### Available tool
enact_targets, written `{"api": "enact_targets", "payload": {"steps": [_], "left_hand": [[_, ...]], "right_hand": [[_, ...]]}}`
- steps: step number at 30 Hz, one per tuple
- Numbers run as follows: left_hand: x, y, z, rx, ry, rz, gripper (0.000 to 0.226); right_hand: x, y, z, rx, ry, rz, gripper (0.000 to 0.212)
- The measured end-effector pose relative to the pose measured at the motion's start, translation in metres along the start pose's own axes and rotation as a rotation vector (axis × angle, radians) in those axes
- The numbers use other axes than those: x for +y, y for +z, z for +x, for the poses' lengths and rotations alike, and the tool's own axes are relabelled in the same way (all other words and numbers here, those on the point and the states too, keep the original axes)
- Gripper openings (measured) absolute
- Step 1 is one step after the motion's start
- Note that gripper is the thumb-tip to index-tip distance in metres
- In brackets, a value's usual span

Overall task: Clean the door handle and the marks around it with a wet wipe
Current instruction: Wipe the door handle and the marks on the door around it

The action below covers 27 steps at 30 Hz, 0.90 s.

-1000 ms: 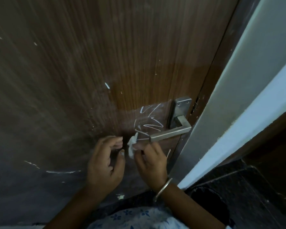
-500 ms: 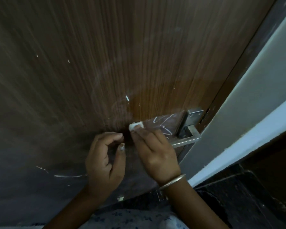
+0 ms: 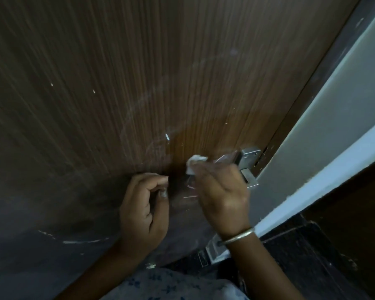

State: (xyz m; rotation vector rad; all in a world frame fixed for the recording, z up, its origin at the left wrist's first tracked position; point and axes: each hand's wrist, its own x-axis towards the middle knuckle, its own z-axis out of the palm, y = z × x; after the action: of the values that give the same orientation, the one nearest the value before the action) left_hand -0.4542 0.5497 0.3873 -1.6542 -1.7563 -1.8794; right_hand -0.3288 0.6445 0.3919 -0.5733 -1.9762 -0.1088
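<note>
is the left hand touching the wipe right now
Apart. The head view shows dark door between the left hand and the wet wipe, which the right hand alone pinches.

The wipe (image 3: pixel 194 163) lies on the door (image 3: pixel 139 72) just left of the handle (image 3: pixel 250 154) (partly behind the right hand (image 3: pixel 221 195)). The left hand (image 3: pixel 143 208) is further left.

A crumpled white wipe (image 3: pixel 196 162) is held against the door (image 3: pixel 182 72) beside the silver handle (image 3: pixel 250 156). White marks (image 3: pixel 189 197) are seen below it.
</note>
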Motion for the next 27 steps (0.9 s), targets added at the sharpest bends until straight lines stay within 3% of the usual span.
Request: {"api": "enact_targets", "payload": {"steps": [3, 5, 10, 12, 17, 23, 25, 27], "left_hand": [[-0.001, 0.001, -0.003, -0.017, -0.020, -0.038, 0.019], [-0.001, 0.003, -0.003, -0.025, -0.028, -0.056, 0.020], [0.001, 0.004, -0.002, -0.044, -0.019, -0.034, 0.018], [0.001, 0.003, -0.003, -0.049, -0.026, -0.041, 0.017], [-0.002, 0.000, -0.007, -0.049, -0.041, -0.044, 0.017], [-0.002, 0.000, -0.008, -0.062, -0.041, -0.025, 0.019], [-0.002, 0.000, -0.008, -0.057, -0.033, -0.023, 0.018], [-0.003, -0.001, -0.008, -0.047, -0.038, -0.033, 0.018]], "right_hand": [[0.031, -0.018, 0.000, 0.116, 0.279, -0.081, 0.012], [0.032, -0.016, -0.002, 0.183, 0.341, -0.092, 0.010], [0.004, 0.007, -0.012, 0.071, 0.105, -0.042, 0.010], [0.011, 0.004, -0.013, 0.050, 0.116, -0.055, 0.009], [0.027, -0.011, -0.007, 0.183, 0.579, -0.025, 0.016], [-0.008, 0.007, -0.007, 0.089, 0.255, -0.075, 0.017], [-0.003, 0.004, -0.006, 0.056, 0.296, -0.105, 0.017], [0.010, -0.004, -0.005, 0.042, 0.471, -0.147, 0.016]]}}
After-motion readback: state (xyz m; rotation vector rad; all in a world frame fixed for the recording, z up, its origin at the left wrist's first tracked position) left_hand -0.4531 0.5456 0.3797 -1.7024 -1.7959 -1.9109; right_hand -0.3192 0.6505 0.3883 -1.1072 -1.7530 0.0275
